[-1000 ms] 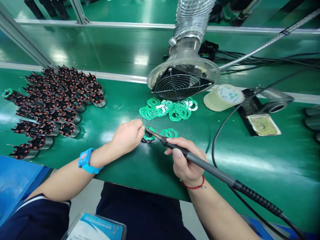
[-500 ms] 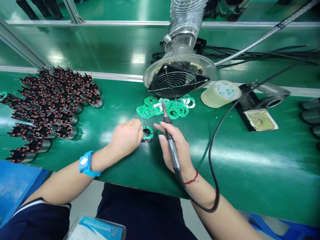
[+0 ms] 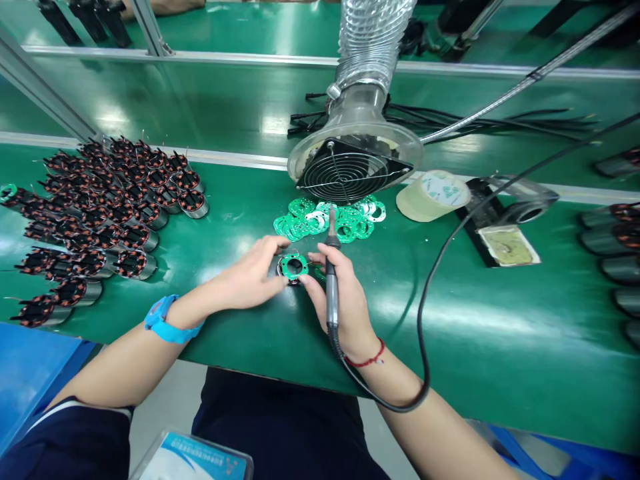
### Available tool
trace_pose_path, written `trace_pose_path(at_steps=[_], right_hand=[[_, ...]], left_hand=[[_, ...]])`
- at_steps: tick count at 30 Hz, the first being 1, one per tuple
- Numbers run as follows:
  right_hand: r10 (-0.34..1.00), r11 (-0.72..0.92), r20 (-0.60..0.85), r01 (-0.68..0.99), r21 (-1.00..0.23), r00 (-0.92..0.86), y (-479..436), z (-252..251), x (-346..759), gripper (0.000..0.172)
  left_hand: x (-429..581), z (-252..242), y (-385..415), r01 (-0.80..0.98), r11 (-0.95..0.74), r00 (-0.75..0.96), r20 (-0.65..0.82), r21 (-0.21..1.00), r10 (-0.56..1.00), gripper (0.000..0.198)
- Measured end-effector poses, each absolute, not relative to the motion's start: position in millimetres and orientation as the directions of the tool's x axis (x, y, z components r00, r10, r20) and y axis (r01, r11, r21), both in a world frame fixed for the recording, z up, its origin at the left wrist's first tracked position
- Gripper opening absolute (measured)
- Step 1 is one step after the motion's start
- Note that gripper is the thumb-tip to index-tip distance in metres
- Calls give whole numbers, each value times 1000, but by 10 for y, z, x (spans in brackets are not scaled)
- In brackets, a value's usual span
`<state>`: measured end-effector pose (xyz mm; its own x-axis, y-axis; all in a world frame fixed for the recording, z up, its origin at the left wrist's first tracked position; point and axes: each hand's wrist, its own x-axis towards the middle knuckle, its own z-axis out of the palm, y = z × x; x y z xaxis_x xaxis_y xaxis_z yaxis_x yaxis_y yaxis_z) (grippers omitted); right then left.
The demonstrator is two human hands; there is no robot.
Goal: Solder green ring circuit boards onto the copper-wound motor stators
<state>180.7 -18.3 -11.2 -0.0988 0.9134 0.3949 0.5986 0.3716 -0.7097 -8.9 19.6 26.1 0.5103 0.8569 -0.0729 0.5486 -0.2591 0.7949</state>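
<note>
A motor stator topped with a green ring-shaped circuit board (image 3: 301, 266) stands upright on the green table in front of me. My left hand (image 3: 257, 273) is at its left side, thumb and index finger spread around its edge. In my right hand (image 3: 345, 293) is a soldering iron (image 3: 333, 287), tip pointing away from me; the thumb of that hand reaches the stator's right side. Just beyond lies a loose pile of green ring boards (image 3: 295, 223), under the iron's tip. Part of another green board shows between the stator and my right fingers.
A fume extractor fan (image 3: 345, 175) hangs over the board pile. Many wound stators (image 3: 110, 213) stand at the left. To the right are a tape roll (image 3: 433, 195), an iron stand with sponge (image 3: 509, 245) and more cylinders (image 3: 617, 237). The iron's cable (image 3: 425, 333) loops rightward.
My left hand has opened from a pinch to thumb and finger around the stator. My right thumb has come to the stator, and the iron has turned more upright in view.
</note>
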Motion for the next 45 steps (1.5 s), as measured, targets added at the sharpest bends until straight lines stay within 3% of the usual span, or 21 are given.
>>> trace_pose_path(at_steps=[2,5,11,16,20,26,28,33,37,40,42,45], right_hand=[[903,381,417,635,-672,-100,-190,-86,1805,44],[874,414,468,707,-574,-132,-207,-34,1799,35],[806,489,550,772,-407,-221,-228,-16,1780,27],[848,454,500,727,-514,-176,-191,-90,1780,40],[869,450,461,681,-578,-182,-155,-122,1786,41],[889,395,443,681,-616,-116,-144,-144,1753,37],[888,396,444,690,-606,-120,-140,-151,1741,36],[869,431,471,697,-573,-150,-110,-165,1732,34],[849,452,513,675,-584,-124,-80,-164,1757,36],[815,466,578,643,-608,-44,-53,-136,1822,32],[786,465,618,639,-613,21,-25,-104,1895,29],[746,428,650,645,-633,144,42,-59,2045,28]], left_hand=[[-44,219,140,591,-357,559,-50,723,827,57],[68,134,72,650,-413,525,17,638,851,52],[113,74,120,609,-463,530,104,644,841,36],[37,35,195,467,-513,626,141,720,767,44],[20,-65,159,479,-447,508,177,755,843,68],[69,-19,23,649,-471,394,266,597,880,36],[97,16,-16,656,-426,357,241,623,902,38],[123,36,12,512,-183,251,58,839,966,43],[73,14,116,408,-156,302,28,900,953,44],[31,0,168,453,-285,379,107,845,919,61],[23,1,191,501,-441,496,170,745,852,68],[47,22,213,568,-590,616,179,574,767,59]])
